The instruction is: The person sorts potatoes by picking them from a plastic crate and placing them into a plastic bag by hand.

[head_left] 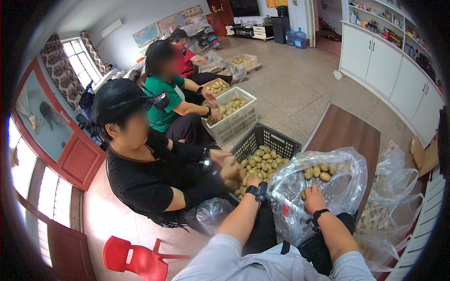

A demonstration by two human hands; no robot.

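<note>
Brown oval kiwifruit (265, 163) fill much of a black slatted crate (276, 136) in front of me. My left hand (253, 182) reaches in at the crate's near side, against the fruit; its fingers are mostly hidden. My right hand (314, 200) is closed around a single kiwifruit (304, 193), over the opening of a clear plastic bag (347, 180). Inside that bag lie several more kiwifruit (324, 176). The bag spreads between my lap and a brown wooden board (347, 136).
A person in black (145, 173) sits at my left with hands at the same crate. Beyond, two people sit by a white crate (239, 119) and other boxes of fruit. A red chair (136, 260) stands lower left. Filled clear bags (389, 206) stand at right.
</note>
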